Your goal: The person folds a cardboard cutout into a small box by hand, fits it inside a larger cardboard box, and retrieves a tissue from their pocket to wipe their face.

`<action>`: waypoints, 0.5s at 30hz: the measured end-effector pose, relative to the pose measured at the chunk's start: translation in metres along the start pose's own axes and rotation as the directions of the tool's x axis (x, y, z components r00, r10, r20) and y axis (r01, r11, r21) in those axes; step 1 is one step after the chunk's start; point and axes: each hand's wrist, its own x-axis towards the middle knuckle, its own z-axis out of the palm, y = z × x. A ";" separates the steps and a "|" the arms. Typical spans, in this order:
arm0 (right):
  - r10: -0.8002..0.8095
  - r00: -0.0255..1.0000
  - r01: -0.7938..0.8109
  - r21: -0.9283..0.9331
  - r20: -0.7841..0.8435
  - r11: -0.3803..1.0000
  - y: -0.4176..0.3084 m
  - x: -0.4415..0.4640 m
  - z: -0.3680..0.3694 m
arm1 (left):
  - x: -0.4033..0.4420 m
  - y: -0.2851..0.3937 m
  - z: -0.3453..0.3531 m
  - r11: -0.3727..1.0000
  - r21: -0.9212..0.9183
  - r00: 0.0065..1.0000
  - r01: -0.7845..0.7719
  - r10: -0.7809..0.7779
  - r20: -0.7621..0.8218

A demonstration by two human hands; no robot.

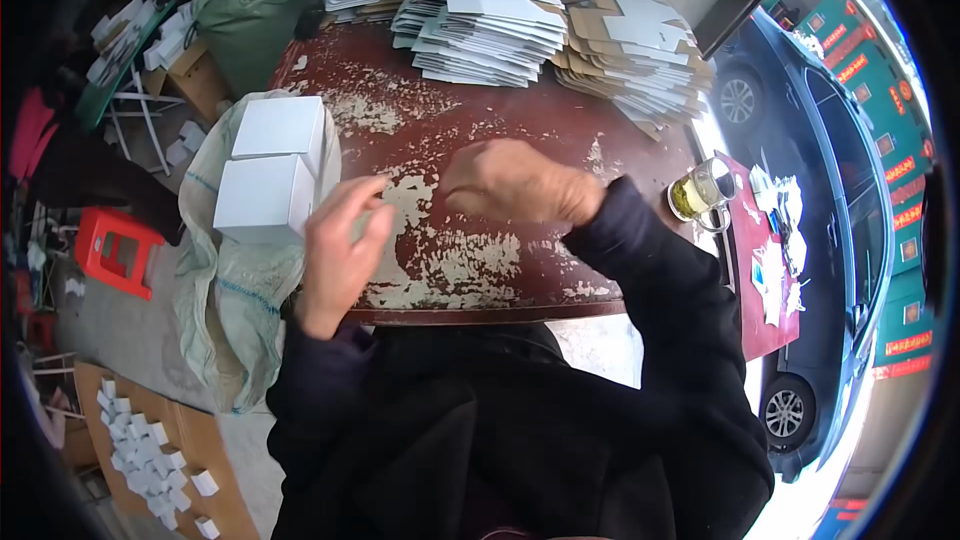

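Black jacket [470, 440], left hand [347, 255] unclasped near white boxes [262, 196], right hand [515, 182] curled, grip unclear

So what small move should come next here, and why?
Probably the right hand reaching for a flat carton: neither hand visibly holds anything, two white boxes sit beside the left hand, and flat cartons are stacked ahead.

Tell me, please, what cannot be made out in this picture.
Head view, right hand: palm hidden by its own back, so whether it holds anything small is unclear.
Head view, big boxes: insides hidden by closed tops.
Head view, green sack: contents hidden by its cloth.
Head view, banners: lettering too small to read.
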 end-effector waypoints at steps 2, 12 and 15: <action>0.114 0.993 -0.114 0.040 -0.005 0.993 0.023 -0.015 -0.003 | 0.014 -0.008 0.026 0.999 -0.029 0.998 -0.027 0.029 0.064; 0.494 0.740 -0.348 0.368 -0.457 0.862 0.142 -0.055 -0.037 | 0.091 -0.026 0.094 0.963 -0.224 0.977 0.151 -0.111 0.181; 0.652 0.583 -0.384 0.543 -0.485 0.747 0.163 -0.050 -0.044 | 0.139 -0.043 0.102 0.899 -0.341 0.959 0.275 -0.281 0.033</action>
